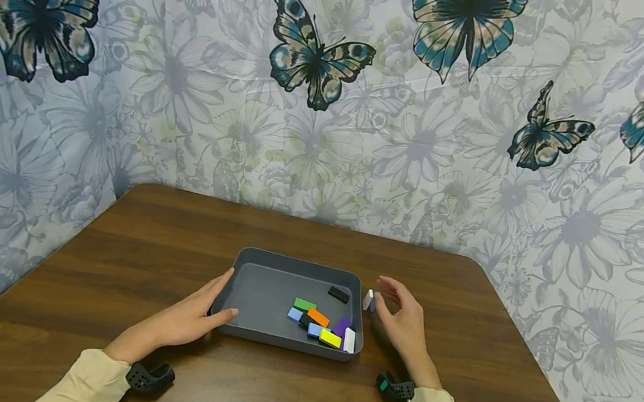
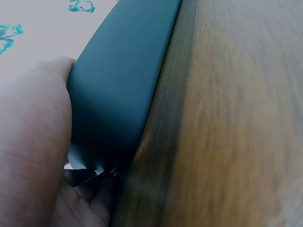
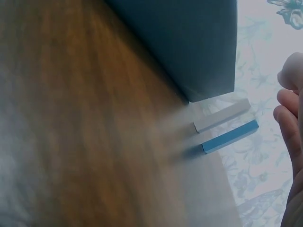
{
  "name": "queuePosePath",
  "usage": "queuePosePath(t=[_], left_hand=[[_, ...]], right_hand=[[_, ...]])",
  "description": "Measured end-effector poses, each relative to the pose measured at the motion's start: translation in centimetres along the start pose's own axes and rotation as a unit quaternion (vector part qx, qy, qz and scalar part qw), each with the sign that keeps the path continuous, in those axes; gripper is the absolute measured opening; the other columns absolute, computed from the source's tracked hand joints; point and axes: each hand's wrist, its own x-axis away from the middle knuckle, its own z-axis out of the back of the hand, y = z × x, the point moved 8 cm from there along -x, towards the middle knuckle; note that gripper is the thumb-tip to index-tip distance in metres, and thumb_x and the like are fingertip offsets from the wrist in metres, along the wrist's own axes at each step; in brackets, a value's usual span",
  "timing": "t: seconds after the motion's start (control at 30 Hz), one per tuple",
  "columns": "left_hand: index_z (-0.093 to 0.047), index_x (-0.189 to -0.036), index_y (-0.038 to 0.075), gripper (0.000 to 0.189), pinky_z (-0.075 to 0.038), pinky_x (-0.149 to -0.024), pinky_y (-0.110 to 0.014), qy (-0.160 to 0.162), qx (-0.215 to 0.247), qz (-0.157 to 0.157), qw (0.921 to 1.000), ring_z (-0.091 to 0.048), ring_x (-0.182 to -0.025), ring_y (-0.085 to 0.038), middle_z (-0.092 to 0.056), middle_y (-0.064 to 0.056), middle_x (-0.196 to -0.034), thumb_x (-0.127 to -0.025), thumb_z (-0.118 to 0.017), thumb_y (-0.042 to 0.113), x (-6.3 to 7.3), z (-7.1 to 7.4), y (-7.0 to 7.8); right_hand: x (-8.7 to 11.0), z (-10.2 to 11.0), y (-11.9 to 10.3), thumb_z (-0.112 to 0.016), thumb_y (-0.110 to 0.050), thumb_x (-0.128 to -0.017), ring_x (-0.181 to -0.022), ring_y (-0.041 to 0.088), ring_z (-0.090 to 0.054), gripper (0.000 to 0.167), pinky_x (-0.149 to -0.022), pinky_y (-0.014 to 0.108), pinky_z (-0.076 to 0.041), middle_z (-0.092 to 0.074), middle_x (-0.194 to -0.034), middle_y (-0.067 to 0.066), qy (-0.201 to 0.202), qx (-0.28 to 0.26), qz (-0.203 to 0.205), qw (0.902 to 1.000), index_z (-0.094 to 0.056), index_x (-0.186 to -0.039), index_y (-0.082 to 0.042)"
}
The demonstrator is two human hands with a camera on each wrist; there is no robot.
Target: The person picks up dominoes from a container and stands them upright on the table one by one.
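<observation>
My left hand (image 1: 187,309) holds the left end of a shallow grey tray (image 1: 264,259), its thumb over the near rim and its fingers along the left side. In the left wrist view the tray's wall (image 2: 118,75) fills the space beside that hand. Just right of the tray, a white block (image 1: 368,299) and a blue block (image 1: 372,305) stand on end, side by side. My right hand (image 1: 404,319) is beside them with thumb and fingers parted. In the right wrist view its fingers (image 3: 289,125) are apart from the blue block (image 3: 229,137) and hold nothing.
Inside the tray, several coloured blocks lie toward the near right corner, among them an orange block (image 1: 318,317), a green block (image 1: 305,304) and a yellow block (image 1: 330,339). A black block (image 1: 338,294) lies farther back. The wooden table (image 1: 182,229) meets a butterfly-printed cloth (image 1: 327,160) behind.
</observation>
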Motion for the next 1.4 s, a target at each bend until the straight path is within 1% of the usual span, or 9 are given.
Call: queuePosePath(t=[0.1, 0.23, 0.37, 0.47, 0.63, 0.9, 1.23, 1.37, 1.4], left_hand=[[-0.002, -0.167, 0.007, 0.090, -0.025, -0.118, -0.067, 0.000, -0.001, 0.000, 1.0000, -0.015, -0.156, -0.045, -0.006, -0.023, -0.171, -0.106, -0.053, 0.049, 0.0, 0.0, 0.0], [-0.002, -0.167, 0.007, 0.091, -0.025, -0.118, -0.067, 0.000, 0.002, 0.001, 1.0000, -0.015, -0.156, -0.045, -0.006, -0.022, -0.172, -0.106, -0.053, 0.051, 0.1, 0.1, 0.0], [-0.002, -0.167, 0.009, 0.092, -0.025, -0.118, -0.066, -0.002, 0.006, 0.005, 1.0000, -0.017, -0.156, -0.044, -0.006, -0.021, -0.172, -0.105, -0.053, 0.054, 0.1, 0.1, 0.0], [-0.001, -0.167, 0.010, 0.091, -0.026, -0.118, -0.066, -0.003, 0.007, 0.007, 0.9999, -0.019, -0.156, -0.044, -0.005, -0.021, -0.172, -0.106, -0.053, 0.052, 0.1, 0.1, 0.1], [-0.001, -0.167, 0.010, 0.089, -0.026, -0.118, -0.066, -0.003, 0.007, 0.005, 1.0000, -0.017, -0.156, -0.044, -0.005, -0.021, -0.172, -0.106, -0.053, 0.050, 0.2, 0.1, 0.2], [-0.002, -0.167, 0.009, 0.091, -0.025, -0.118, -0.067, -0.001, 0.006, 0.000, 1.0000, -0.013, -0.157, -0.043, -0.005, -0.020, -0.172, -0.106, -0.053, 0.052, 0.2, 0.1, 0.2], [-0.002, -0.167, 0.009, 0.091, -0.024, -0.119, -0.067, 0.000, 0.004, 0.001, 1.0000, -0.013, -0.157, -0.043, -0.006, -0.019, -0.172, -0.106, -0.053, 0.053, 0.1, 0.1, 0.2], [-0.002, -0.167, 0.010, 0.091, -0.026, -0.118, -0.066, -0.002, 0.008, 0.003, 1.0000, -0.019, -0.156, -0.043, -0.006, -0.020, -0.172, -0.105, -0.053, 0.053, 0.2, 0.1, 0.2], [-0.001, -0.167, 0.010, 0.091, -0.027, -0.118, -0.066, -0.003, 0.009, 0.005, 0.9999, -0.030, -0.152, -0.043, -0.006, -0.020, -0.172, -0.105, -0.053, 0.053, 0.2, 0.1, 0.2]], right_hand=[[-0.1, -0.1, -0.3, -0.075, 0.008, -0.088, -0.103, 0.034, -0.073, 0.036, -0.093, 0.014, -0.051, -0.075, -0.116, 0.014, 0.003, -0.004, 0.008, 1.0000, -0.069, -0.123, 0.002], [-0.2, -0.3, -0.8, -0.077, 0.009, -0.086, -0.099, 0.035, -0.074, 0.038, -0.089, 0.031, -0.058, -0.075, -0.114, 0.016, 0.003, -0.002, 0.016, 0.9999, -0.070, -0.122, -0.001], [-0.2, -0.5, -2.2, -0.077, 0.014, -0.084, -0.096, 0.040, -0.073, 0.038, -0.084, 0.052, -0.058, -0.073, -0.111, 0.024, -0.002, -0.007, 0.025, 0.9997, -0.069, -0.120, 0.005], [-0.4, -0.4, -4.1, -0.075, 0.017, -0.083, -0.095, 0.044, -0.072, 0.037, -0.083, 0.058, -0.057, -0.071, -0.111, 0.029, -0.012, -0.017, 0.030, 0.9993, -0.068, -0.118, 0.009], [-0.4, -0.5, -6.0, -0.076, 0.016, -0.083, -0.093, 0.045, -0.072, 0.036, -0.081, 0.056, -0.058, -0.072, -0.112, 0.028, -0.031, -0.020, 0.039, 0.9985, -0.069, -0.117, 0.008], [0.2, -2.0, -3.6, -0.080, 0.007, -0.085, -0.094, 0.038, -0.073, 0.037, -0.082, 0.050, -0.060, -0.073, -0.115, 0.018, -0.079, -0.022, 0.038, 0.9959, -0.069, -0.120, 0.003], [0.4, -2.9, -4.1, -0.082, -0.007, -0.089, -0.101, 0.034, -0.073, 0.036, -0.087, 0.049, -0.059, -0.074, -0.117, 0.014, -0.157, -0.024, 0.023, 0.9871, -0.070, -0.122, 0.000], [0.6, -3.2, -4.3, -0.082, -0.009, -0.089, -0.102, 0.032, -0.072, 0.036, -0.089, 0.046, -0.059, -0.075, -0.116, 0.015, -0.175, -0.024, 0.021, 0.9841, -0.071, -0.122, -0.001], [0.6, -3.3, -4.3, -0.082, -0.010, -0.089, -0.102, 0.032, -0.072, 0.035, -0.089, 0.046, -0.059, -0.075, -0.115, 0.015, -0.179, -0.026, 0.019, 0.9833, -0.071, -0.121, -0.001]])
